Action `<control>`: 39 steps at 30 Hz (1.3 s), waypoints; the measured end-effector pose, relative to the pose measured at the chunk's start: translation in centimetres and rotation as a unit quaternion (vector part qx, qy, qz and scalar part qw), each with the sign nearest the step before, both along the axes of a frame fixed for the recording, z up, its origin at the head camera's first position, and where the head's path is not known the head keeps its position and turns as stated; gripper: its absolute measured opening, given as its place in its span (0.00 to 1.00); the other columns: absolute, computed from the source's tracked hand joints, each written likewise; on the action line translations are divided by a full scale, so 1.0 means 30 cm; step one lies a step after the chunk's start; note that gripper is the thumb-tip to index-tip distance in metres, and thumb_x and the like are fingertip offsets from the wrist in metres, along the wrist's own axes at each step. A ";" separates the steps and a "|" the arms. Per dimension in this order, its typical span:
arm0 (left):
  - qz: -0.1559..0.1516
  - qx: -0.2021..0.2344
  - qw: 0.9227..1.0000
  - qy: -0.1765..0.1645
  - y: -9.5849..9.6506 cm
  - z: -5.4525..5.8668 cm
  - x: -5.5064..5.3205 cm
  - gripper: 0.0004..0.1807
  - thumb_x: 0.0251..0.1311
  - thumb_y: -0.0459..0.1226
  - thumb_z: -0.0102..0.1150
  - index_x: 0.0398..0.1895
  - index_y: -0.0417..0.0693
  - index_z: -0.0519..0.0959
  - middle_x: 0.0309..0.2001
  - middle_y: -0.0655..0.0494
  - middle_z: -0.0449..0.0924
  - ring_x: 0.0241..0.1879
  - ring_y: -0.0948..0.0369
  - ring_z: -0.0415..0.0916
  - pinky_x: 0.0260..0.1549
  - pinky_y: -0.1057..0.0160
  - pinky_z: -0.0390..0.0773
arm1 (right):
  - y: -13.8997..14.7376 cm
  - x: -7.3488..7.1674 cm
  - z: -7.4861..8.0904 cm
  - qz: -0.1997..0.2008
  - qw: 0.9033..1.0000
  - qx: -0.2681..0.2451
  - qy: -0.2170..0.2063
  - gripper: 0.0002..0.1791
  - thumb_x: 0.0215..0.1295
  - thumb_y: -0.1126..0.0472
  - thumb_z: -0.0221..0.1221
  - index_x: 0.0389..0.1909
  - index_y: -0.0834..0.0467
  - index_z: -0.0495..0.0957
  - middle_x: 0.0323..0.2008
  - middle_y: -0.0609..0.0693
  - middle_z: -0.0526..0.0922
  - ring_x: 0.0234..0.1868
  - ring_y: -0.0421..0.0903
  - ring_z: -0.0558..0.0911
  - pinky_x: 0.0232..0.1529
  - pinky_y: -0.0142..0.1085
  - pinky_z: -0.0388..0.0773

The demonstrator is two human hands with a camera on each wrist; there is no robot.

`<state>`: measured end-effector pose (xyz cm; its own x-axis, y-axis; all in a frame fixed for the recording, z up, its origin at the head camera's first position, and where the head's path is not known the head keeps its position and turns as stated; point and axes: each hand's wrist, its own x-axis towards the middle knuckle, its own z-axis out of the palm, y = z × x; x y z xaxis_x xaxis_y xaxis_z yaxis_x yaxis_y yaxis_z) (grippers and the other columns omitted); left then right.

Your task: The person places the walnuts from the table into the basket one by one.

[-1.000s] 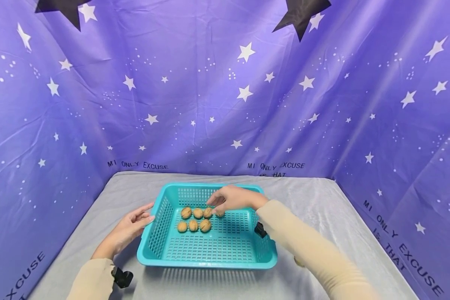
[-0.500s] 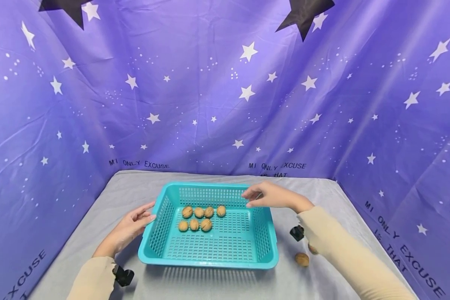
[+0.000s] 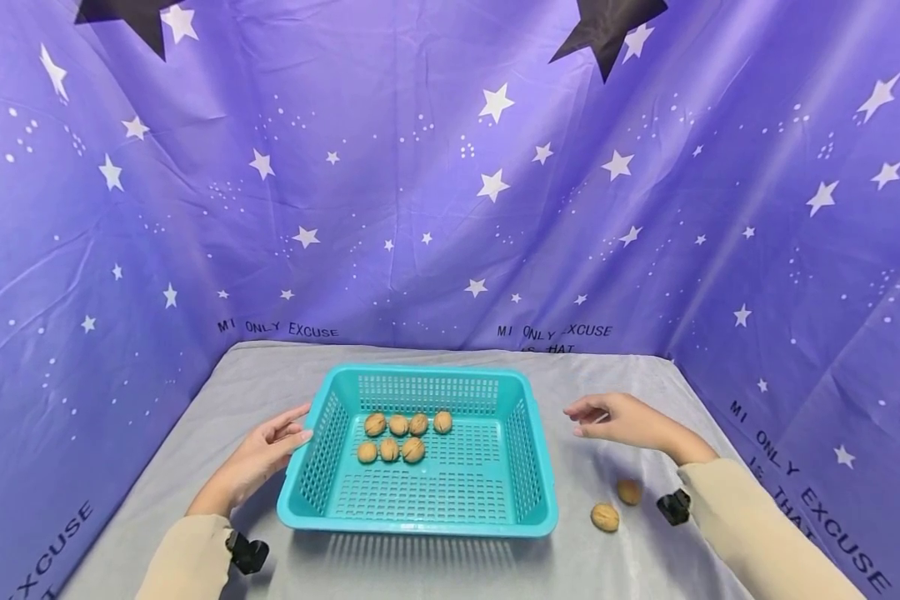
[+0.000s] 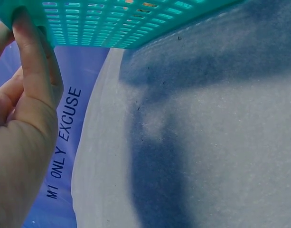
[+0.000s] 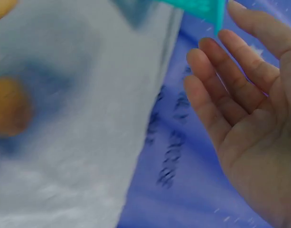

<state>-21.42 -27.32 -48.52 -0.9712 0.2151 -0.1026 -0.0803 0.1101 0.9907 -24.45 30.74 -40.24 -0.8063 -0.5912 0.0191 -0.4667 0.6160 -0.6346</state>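
Observation:
A turquoise plastic basket stands in the middle, and several walnuts lie in two rows toward its back left. My left hand holds the basket's left rim; in the left wrist view its fingers and thumb are at the rim's corner. Right of the basket, my right hand hovers over the table with nothing in it, fingers loosely bent in the right wrist view. Two more walnuts rest on the cloth nearer the front: one walnut and a darker walnut, both below the right hand.
A grey cloth covers the table. Purple star-printed curtains hang close behind and along both sides. Black wrist cameras are strapped at both sleeves.
My right hand has left the walnut at the right end of the back row and moved out of the basket to the right. Both table walnuts are now uncovered. The left hand stays put.

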 end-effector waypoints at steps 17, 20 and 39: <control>0.009 -0.010 1.000 -0.002 0.002 0.004 0.001 0.39 0.70 0.42 0.61 0.79 0.46 0.55 0.58 0.41 0.73 0.52 0.57 0.77 0.52 0.59 0.80 | 0.246 0.143 -0.234 -0.042 0.991 -0.051 -0.113 0.19 0.67 0.63 0.65 0.52 0.73 0.78 0.45 0.60 0.85 0.43 0.38 0.83 0.42 0.29 0.79; 0.009 -0.007 1.000 -0.002 0.004 0.004 0.003 0.39 0.70 0.41 0.61 0.79 0.46 0.55 0.57 0.41 0.74 0.52 0.57 0.78 0.52 0.59 0.80 | 0.260 0.150 -0.259 -0.036 0.992 -0.055 -0.106 0.18 0.64 0.64 0.66 0.50 0.72 0.80 0.42 0.56 0.85 0.41 0.36 0.82 0.40 0.30 0.79; 0.000 -0.001 1.000 0.002 0.002 0.005 0.002 0.38 0.70 0.40 0.60 0.79 0.45 0.55 0.57 0.41 0.73 0.52 0.56 0.78 0.52 0.58 0.80 | 0.136 0.086 -0.077 -0.043 0.999 -0.022 -0.011 0.22 0.63 0.58 0.69 0.53 0.67 0.81 0.42 0.48 0.85 0.39 0.38 0.81 0.39 0.33 0.81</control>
<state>-21.35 -27.25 -48.37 -0.9715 0.2149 -0.1000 -0.0770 0.1127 0.9906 -21.87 34.83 -42.54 -0.8545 -0.5188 0.0250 -0.3988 0.6245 -0.6715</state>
